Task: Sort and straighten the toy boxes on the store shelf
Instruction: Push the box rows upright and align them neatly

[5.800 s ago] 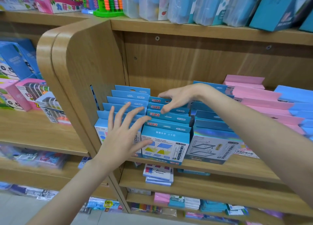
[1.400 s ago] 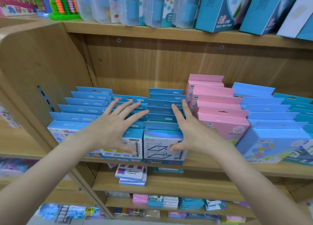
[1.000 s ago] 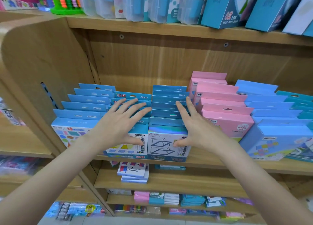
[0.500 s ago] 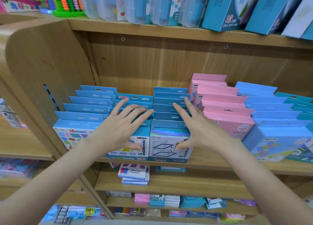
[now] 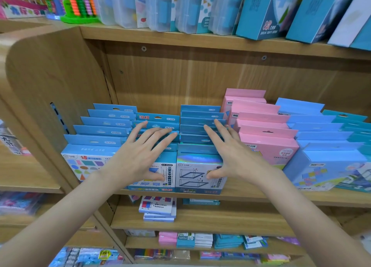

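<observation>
Rows of flat toy boxes stand front to back on the middle shelf (image 5: 251, 196). My left hand (image 5: 140, 156) lies with spread fingers on the second blue row (image 5: 158, 119), thumb on the front box's face. My right hand (image 5: 232, 156) rests with straight fingers on the tops of the third blue row (image 5: 198, 109), its thumb against the front box with the cube drawings (image 5: 192, 178). The first blue row (image 5: 104, 124) stands at the far left by the shelf's side panel. A pink row (image 5: 261, 122) stands just right of my right hand.
More blue boxes (image 5: 321, 142) fill the shelf's right end. The shelf above carries clear cases (image 5: 160, 5), tall blue boxes (image 5: 267, 11) and an abacus (image 5: 78, 3). Small packs (image 5: 158, 208) lie on the lower shelves. A wooden side panel (image 5: 52, 82) bounds the left.
Both hands have stayed on the second and third blue rows with fingers spread. The view shifted slightly; the rows now stand closer together and squarer at the shelf's front edge.
</observation>
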Motion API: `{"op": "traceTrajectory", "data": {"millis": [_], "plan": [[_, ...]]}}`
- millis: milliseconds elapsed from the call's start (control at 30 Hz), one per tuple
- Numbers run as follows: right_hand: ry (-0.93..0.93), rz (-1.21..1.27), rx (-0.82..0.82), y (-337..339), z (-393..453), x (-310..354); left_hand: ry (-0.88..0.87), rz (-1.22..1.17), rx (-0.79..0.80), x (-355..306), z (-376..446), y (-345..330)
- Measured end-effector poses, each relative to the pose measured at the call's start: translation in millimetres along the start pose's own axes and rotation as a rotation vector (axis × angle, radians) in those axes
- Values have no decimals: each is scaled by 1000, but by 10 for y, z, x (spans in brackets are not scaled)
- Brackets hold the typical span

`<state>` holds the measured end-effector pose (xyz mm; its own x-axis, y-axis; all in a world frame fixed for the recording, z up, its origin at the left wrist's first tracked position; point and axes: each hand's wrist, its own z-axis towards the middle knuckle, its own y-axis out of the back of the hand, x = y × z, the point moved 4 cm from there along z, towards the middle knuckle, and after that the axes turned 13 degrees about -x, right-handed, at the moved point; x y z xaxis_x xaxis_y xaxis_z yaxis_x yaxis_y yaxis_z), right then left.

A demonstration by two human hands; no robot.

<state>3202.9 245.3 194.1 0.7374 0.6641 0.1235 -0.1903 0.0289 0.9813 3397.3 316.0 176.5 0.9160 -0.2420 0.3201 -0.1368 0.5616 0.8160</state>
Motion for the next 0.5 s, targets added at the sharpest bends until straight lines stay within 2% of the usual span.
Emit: {"op": "traceTrajectory", "data": {"millis": [267,400,500], "plan": [[19,106,-118,126,-169,-95,34,-32,10,-142,61,131],[-15,249,-188,336,-339,-316,10,-48,-37,-310,198,189],[-92,124,-135,547,-286,-805,-17,-42,-84,-492,409,254]]}}
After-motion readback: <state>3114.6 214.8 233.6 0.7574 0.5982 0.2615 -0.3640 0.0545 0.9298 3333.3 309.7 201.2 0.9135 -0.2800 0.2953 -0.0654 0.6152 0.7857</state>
